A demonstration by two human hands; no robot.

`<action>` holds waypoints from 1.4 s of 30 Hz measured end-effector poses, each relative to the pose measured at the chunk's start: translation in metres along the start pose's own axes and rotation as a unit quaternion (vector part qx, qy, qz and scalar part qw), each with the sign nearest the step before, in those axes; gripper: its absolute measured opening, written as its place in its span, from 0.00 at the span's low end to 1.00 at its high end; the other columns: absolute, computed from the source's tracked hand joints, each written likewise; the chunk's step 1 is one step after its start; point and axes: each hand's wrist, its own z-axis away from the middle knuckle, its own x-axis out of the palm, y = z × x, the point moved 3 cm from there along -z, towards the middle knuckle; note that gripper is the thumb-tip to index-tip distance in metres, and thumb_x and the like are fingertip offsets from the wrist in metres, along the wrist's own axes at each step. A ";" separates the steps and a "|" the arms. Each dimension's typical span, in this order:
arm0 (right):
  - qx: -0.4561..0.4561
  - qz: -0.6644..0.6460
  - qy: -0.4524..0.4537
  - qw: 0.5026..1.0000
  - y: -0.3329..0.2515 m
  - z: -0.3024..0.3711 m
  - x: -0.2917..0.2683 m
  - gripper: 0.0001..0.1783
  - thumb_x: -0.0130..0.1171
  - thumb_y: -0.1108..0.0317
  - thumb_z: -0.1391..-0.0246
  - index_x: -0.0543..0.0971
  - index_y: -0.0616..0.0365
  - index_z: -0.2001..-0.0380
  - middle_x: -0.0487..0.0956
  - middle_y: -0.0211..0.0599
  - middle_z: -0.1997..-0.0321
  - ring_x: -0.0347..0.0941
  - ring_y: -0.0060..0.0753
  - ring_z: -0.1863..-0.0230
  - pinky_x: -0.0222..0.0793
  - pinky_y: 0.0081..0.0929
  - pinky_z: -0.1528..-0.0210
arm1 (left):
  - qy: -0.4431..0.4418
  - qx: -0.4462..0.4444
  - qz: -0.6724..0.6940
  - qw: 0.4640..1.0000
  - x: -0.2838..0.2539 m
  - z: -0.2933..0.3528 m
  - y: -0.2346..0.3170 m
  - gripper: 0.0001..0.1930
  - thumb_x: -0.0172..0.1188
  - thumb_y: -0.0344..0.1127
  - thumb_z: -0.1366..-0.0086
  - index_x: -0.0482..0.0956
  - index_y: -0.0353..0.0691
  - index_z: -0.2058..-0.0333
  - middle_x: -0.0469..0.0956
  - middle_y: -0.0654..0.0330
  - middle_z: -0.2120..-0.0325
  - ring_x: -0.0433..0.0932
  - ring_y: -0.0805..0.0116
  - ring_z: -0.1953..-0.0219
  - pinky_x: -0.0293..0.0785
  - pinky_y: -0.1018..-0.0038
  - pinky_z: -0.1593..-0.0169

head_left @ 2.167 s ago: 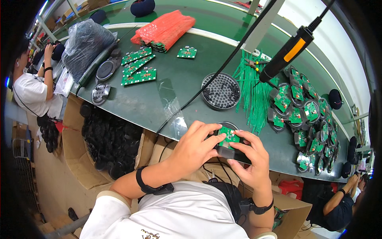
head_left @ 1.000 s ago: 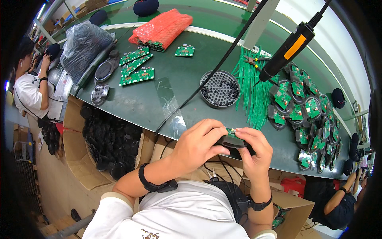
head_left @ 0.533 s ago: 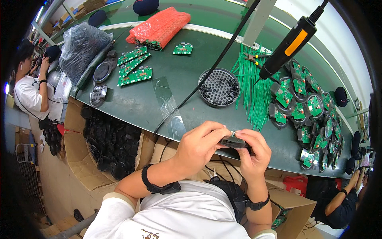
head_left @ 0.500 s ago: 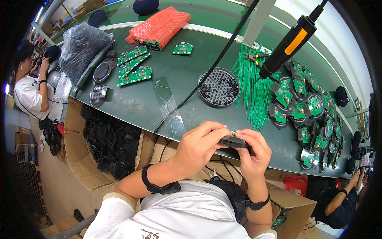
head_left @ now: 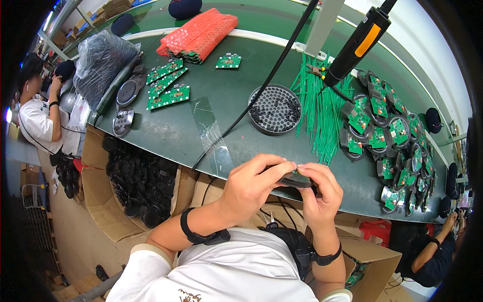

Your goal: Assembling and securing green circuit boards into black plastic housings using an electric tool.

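Fingers of the left hand (head_left: 249, 189) and right hand (head_left: 319, 194) curl tightly around a small round black plastic housing (head_left: 296, 179), pinched edge-on between both thumbs just over the near edge of the matte dark green workbench (head_left: 166, 133). Behind it sits a round black tray of dark beads (head_left: 275, 108), beside a loose bundle of thin green wires (head_left: 322, 110). At the far edge lies a stack of ribbed red-orange bubble packets (head_left: 198, 32).

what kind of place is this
Most likely an electronics assembly line. The green workbench carries green circuit boards, a pile of half-built black housings and a hanging electric screwdriver; other workers sit nearby.
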 end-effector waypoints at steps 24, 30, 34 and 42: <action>-0.076 0.011 0.023 0.997 0.001 -0.005 0.000 0.20 0.68 0.87 0.55 0.88 0.59 0.57 0.86 0.40 0.56 0.83 0.43 0.57 0.79 0.34 0.53 | 0.002 -0.008 0.000 1.000 0.003 0.000 -0.002 0.18 0.70 0.16 0.45 0.87 0.37 0.55 0.87 0.51 0.60 0.90 0.54 0.58 0.86 0.67 0.56; -0.073 0.025 0.032 0.997 0.001 -0.006 0.000 0.19 0.72 0.84 0.56 0.88 0.58 0.58 0.86 0.37 0.60 0.82 0.42 0.58 0.79 0.34 0.54 | -0.020 -0.041 0.020 0.999 -0.001 -0.005 -0.002 0.15 0.71 0.17 0.44 0.86 0.36 0.58 0.87 0.51 0.61 0.89 0.54 0.57 0.86 0.67 0.54; -0.073 0.020 0.036 0.997 -0.001 -0.006 -0.001 0.18 0.72 0.84 0.56 0.89 0.58 0.59 0.86 0.37 0.60 0.82 0.42 0.58 0.79 0.33 0.55 | -0.028 -0.050 0.028 0.998 -0.003 -0.007 -0.001 0.16 0.69 0.15 0.45 0.86 0.35 0.58 0.87 0.51 0.61 0.89 0.55 0.56 0.85 0.67 0.53; -0.131 0.103 0.033 0.985 -0.006 -0.010 0.000 0.22 0.71 0.84 0.59 0.90 0.56 0.57 0.86 0.36 0.58 0.82 0.43 0.57 0.78 0.37 0.53 | 0.016 0.031 -0.028 0.999 0.000 -0.006 -0.008 0.22 0.67 0.14 0.53 0.85 0.36 0.57 0.84 0.53 0.60 0.85 0.52 0.56 0.83 0.62 0.56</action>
